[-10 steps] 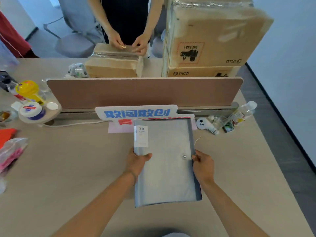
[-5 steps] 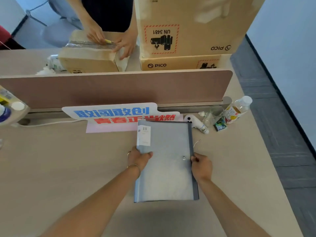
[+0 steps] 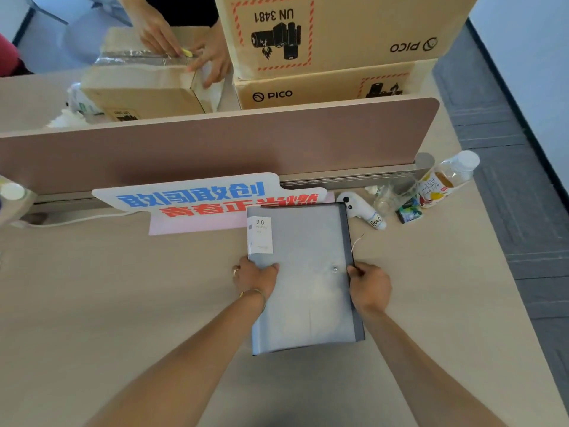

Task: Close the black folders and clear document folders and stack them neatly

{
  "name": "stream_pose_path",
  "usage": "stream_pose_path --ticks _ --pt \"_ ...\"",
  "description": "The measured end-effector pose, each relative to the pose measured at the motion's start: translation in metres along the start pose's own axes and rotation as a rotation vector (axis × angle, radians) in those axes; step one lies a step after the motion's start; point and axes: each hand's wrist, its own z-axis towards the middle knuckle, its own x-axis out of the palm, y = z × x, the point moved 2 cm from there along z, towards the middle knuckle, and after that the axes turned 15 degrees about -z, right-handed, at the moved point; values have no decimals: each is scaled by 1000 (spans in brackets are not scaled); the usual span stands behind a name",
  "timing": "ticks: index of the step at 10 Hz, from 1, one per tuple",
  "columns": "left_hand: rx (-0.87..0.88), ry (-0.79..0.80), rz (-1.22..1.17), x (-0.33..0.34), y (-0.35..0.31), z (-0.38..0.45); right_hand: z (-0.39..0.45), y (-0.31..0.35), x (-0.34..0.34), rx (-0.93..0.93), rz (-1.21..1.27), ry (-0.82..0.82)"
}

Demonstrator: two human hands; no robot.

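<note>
A closed clear grey document folder (image 3: 303,272) lies flat on the beige desk (image 3: 107,303), with a white "20" label at its top left and a metal snap near its right edge. A dark folder edge (image 3: 354,303) shows under it along the right side. My left hand (image 3: 255,277) grips the folder's left edge, thumb on the cover. On the right edge, beside the snap, my right hand (image 3: 369,286) pinches the folder.
A sign with blue and red characters (image 3: 209,195) and a pink sheet (image 3: 191,224) lie just behind the folder, under the brown divider (image 3: 215,143). To the right are a white controller (image 3: 360,209), a bottle (image 3: 443,181) and the desk edge. Another person handles a box (image 3: 144,87) beyond.
The camera has tilted and shifted, so the desk's left clutter left the view. The folder has slid slightly away from me toward the sign; both hands keep the same hold.
</note>
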Motion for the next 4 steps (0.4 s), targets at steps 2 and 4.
stream_pose_path --ticks 2,4 --pt "33 46 -51 -10 -18 -11 -9 9 -14 -58 113 -23" --pt "288 101 -307 -37 -59 -58 -44 46 -64 -57 534 -91"
